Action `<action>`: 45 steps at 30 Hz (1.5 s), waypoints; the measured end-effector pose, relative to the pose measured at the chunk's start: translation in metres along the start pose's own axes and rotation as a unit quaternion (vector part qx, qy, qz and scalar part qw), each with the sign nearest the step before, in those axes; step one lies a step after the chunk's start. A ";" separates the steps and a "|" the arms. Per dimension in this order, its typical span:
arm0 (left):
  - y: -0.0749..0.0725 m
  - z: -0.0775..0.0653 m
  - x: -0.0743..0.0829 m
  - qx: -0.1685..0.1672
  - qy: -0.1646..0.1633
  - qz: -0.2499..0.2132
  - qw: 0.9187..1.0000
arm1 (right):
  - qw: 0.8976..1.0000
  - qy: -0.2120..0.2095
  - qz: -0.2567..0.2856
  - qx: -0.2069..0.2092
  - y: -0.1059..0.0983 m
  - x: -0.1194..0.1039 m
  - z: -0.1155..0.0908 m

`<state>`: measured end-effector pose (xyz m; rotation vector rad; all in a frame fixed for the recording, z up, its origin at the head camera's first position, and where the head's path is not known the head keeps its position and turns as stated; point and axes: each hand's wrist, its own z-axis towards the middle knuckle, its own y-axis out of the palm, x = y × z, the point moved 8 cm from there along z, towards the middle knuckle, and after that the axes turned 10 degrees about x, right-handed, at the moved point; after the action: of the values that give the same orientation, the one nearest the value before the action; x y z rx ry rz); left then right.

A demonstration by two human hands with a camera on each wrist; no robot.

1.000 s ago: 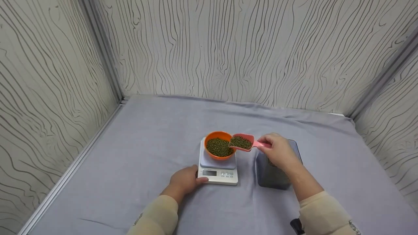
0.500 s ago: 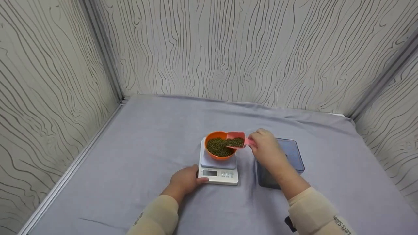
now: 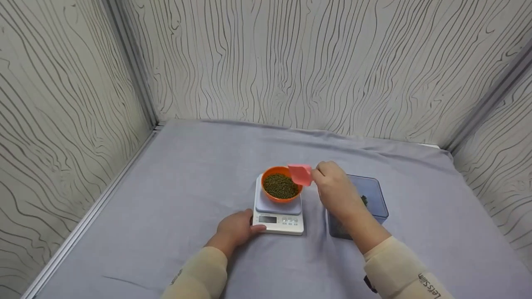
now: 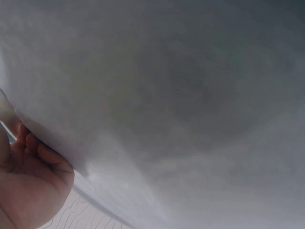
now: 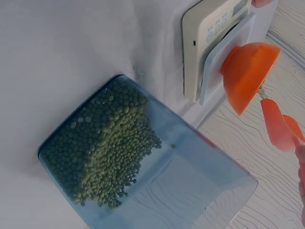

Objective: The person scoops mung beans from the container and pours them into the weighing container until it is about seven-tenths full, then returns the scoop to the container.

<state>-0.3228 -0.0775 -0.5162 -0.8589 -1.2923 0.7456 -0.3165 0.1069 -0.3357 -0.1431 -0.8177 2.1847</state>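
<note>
My right hand (image 3: 334, 187) grips the handle of a pink scoop (image 3: 300, 173), tipped over the right rim of an orange bowl (image 3: 266, 193). Green mung beans (image 3: 281, 186) fill much of the bowl. In the right wrist view the scoop (image 5: 277, 128) tilts beside the bowl (image 5: 250, 71), with a few beans in the gap between them. The bowl stands on a white kitchen scale (image 3: 282, 226). My left hand (image 3: 237, 229) holds the scale's left front corner, thumb on top; its fingers (image 4: 47, 155) are curled in the left wrist view.
To the right of the scale stands a clear bluish plastic container (image 3: 372, 195), partly hidden under my right forearm. The right wrist view shows mung beans (image 5: 116, 152) heaped inside it. Grey cloth (image 3: 187, 199) covers the table, with wood-patterned walls (image 3: 266, 62) at the back and sides.
The scoop has moved left to the bowl and been tipped, and its beans have poured in. My right hand has shifted left and rotated. My left hand stays on the scale.
</note>
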 end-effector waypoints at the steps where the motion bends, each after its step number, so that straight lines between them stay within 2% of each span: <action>1: 0.000 0.000 0.000 0.000 -0.002 -0.001 1.000 | 1.000 -0.007 -0.001 0.002 -0.001 -0.001 0.000; 6: -0.001 0.001 0.000 -0.001 -0.003 -0.002 1.000 | 1.000 -0.018 -0.016 -0.005 -0.002 -0.002 0.000; 13: -0.001 0.000 0.001 -0.007 0.001 0.002 1.000 | 1.000 -0.009 -0.004 0.004 -0.005 0.000 0.001; 16: -0.001 -0.001 0.001 -0.007 0.001 0.002 1.000 | 1.000 0.013 0.012 0.014 -0.007 0.005 0.000; 20: 0.000 0.000 0.000 -0.008 -0.001 0.003 1.000 | 0.995 0.078 0.049 0.024 -0.010 0.018 -0.002; 25: 0.000 0.000 0.000 -0.005 -0.001 -0.001 1.000 | 0.977 0.192 0.088 0.002 -0.006 0.039 -0.011; 28: -0.002 0.000 0.001 0.003 0.004 -0.006 1.000 | 0.959 0.258 0.111 -0.027 -0.004 0.051 -0.018; 32: -0.003 -0.001 0.001 0.010 0.010 -0.011 1.000 | 0.933 0.325 0.136 -0.074 -0.002 0.064 -0.028; 35: -0.002 -0.002 0.001 0.013 0.014 -0.011 1.000 | 0.917 0.352 0.148 -0.110 -0.004 0.071 -0.034; 38: -0.002 -0.002 0.001 0.012 0.014 -0.012 1.000 | 0.907 0.367 0.154 -0.139 -0.010 0.078 -0.039; 42: -0.001 -0.001 0.000 0.009 0.010 -0.013 1.000 | 0.901 0.375 0.148 -0.159 -0.021 0.089 -0.046; 45: -0.001 -0.001 0.000 0.009 0.009 -0.014 1.000 | 0.902 0.377 0.137 -0.159 -0.032 0.099 -0.050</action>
<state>-0.3222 -0.0785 -0.5156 -0.8303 -1.2775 0.7236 -0.3461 0.2181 -0.3404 -1.2485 -0.7052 1.9644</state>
